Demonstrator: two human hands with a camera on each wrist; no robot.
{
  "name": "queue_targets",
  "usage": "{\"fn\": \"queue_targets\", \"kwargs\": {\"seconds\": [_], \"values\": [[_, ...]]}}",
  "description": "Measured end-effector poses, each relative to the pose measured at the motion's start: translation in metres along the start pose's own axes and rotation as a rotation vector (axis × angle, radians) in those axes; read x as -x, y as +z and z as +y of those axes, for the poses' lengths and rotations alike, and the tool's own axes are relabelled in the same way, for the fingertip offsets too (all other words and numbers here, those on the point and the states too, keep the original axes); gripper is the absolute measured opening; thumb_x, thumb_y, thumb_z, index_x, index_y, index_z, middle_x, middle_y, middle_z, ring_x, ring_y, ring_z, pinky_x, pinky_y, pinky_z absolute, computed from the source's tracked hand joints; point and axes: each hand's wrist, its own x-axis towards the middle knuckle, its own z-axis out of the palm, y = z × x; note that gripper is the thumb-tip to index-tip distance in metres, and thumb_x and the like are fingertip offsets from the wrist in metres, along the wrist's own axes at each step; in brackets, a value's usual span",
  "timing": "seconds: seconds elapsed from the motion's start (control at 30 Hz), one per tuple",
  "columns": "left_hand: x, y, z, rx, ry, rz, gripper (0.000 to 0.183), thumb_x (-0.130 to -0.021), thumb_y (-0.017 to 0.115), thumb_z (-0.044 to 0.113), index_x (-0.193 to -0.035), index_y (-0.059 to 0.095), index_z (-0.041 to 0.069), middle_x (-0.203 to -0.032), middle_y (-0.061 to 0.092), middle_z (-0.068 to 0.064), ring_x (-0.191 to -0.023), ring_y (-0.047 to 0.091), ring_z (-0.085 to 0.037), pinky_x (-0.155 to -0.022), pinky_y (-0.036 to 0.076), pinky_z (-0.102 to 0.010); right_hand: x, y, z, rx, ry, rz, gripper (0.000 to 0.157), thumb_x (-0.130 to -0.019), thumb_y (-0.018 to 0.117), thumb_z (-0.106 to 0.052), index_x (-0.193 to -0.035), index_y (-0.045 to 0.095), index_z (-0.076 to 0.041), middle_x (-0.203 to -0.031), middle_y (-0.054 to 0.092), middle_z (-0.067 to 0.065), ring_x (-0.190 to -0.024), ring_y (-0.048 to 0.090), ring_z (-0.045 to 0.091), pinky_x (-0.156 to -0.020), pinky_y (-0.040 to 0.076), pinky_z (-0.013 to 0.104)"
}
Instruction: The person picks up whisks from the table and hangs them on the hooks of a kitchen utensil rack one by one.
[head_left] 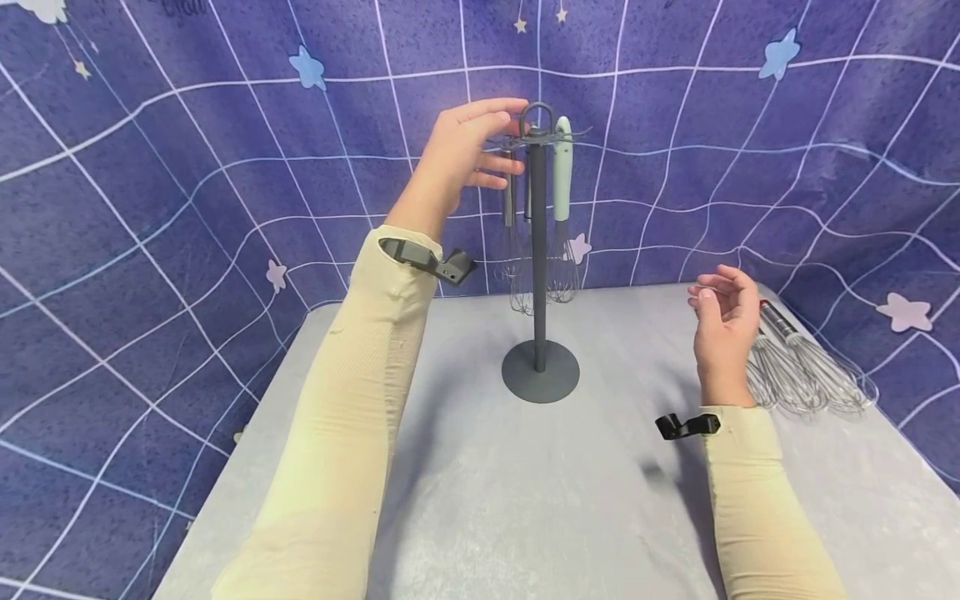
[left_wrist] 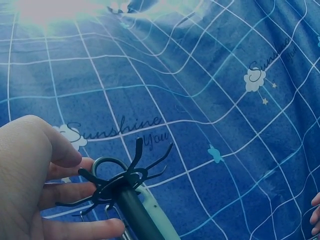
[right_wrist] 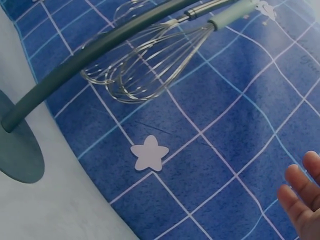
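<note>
A dark grey utensil stand [head_left: 539, 267] rises from a round base, with a loop and a ring of hooks [left_wrist: 117, 185] at its top. My left hand [head_left: 465, 154] is at the hook ring, fingers spread and mostly straight; whether they touch the hooks I cannot tell. From the far side hang a whisk with a pale green handle [head_left: 562, 179] and thinner metal-handled whisks [head_left: 509, 196], partly behind the post. Over the right side of the table, my right hand [head_left: 726, 321] holds nothing, its fingers loosely bent. It is nearest the whisks lying there.
Several wire whisks [head_left: 813, 375] lie together at the table's right edge, partly behind the right hand. The grey table [head_left: 480, 500] meets a blue gridded cloth [head_left: 660, 192] that hangs at the back and both sides.
</note>
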Motion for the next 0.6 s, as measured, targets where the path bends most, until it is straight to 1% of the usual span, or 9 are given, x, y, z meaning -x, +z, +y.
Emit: {"fn": "queue_targets", "kwargs": {"seconds": [0.03,0.2,0.3,0.4,0.5,0.6], "values": [[0.000,0.000,0.000,0.003,-0.001,-0.002,0.030,-0.105,0.054,0.021,-0.130,0.070,0.026,-0.127,0.068,-0.002,-0.091,0.073,-0.030,-0.067,0.059,-0.033,-0.001,-0.001,-0.001,0.004,0.005,0.008,0.033,-0.097,0.050,0.007,-0.126,0.058,-0.003,-0.105,0.062,0.011,-0.092,0.066,0.020,-0.082,0.053,0.026],[0.001,0.002,0.001,0.011,0.003,-0.001,0.029,-0.104,0.056,0.020,-0.130,0.070,0.025,-0.127,0.067,-0.003,-0.088,0.074,-0.030,-0.065,0.059,-0.033,-0.006,-0.008,-0.003,0.010,0.023,0.040,0.031,-0.097,0.050,0.006,-0.125,0.059,-0.004,-0.104,0.063,0.010,-0.090,0.066,0.020,-0.080,0.054,0.026],[0.003,0.002,0.002,0.011,0.005,0.008,0.029,-0.104,0.058,0.020,-0.130,0.070,0.025,-0.127,0.067,-0.003,-0.087,0.074,-0.029,-0.065,0.059,-0.033,-0.012,-0.012,-0.005,0.031,0.035,0.035,0.032,-0.097,0.050,0.006,-0.126,0.058,-0.005,-0.103,0.063,0.009,-0.091,0.066,0.021,-0.081,0.053,0.026],[0.004,0.002,0.002,0.007,0.010,0.013,0.029,-0.104,0.057,0.019,-0.130,0.070,0.024,-0.127,0.067,-0.003,-0.086,0.073,-0.029,-0.066,0.059,-0.033,-0.023,-0.019,-0.007,0.057,0.053,0.026,0.032,-0.097,0.050,0.006,-0.125,0.059,-0.006,-0.103,0.063,0.008,-0.091,0.066,0.019,-0.081,0.053,0.023],[0.005,0.002,0.002,0.008,0.016,0.015,0.029,-0.104,0.057,0.019,-0.130,0.070,0.024,-0.126,0.067,-0.003,-0.087,0.073,-0.029,-0.066,0.059,-0.033,-0.037,-0.028,-0.007,0.100,0.088,0.010,0.032,-0.097,0.052,0.004,-0.126,0.059,-0.007,-0.103,0.064,0.007,-0.087,0.066,0.015,-0.074,0.053,0.020],[0.005,0.002,0.002,-0.002,0.015,0.015,0.029,-0.104,0.057,0.020,-0.130,0.070,0.025,-0.126,0.067,-0.003,-0.089,0.074,-0.029,-0.067,0.059,-0.034,-0.051,-0.037,-0.004,0.193,0.128,-0.020,0.033,-0.097,0.053,0.002,-0.127,0.060,-0.011,-0.102,0.065,0.003,-0.086,0.065,0.010,-0.072,0.052,0.017]]}}
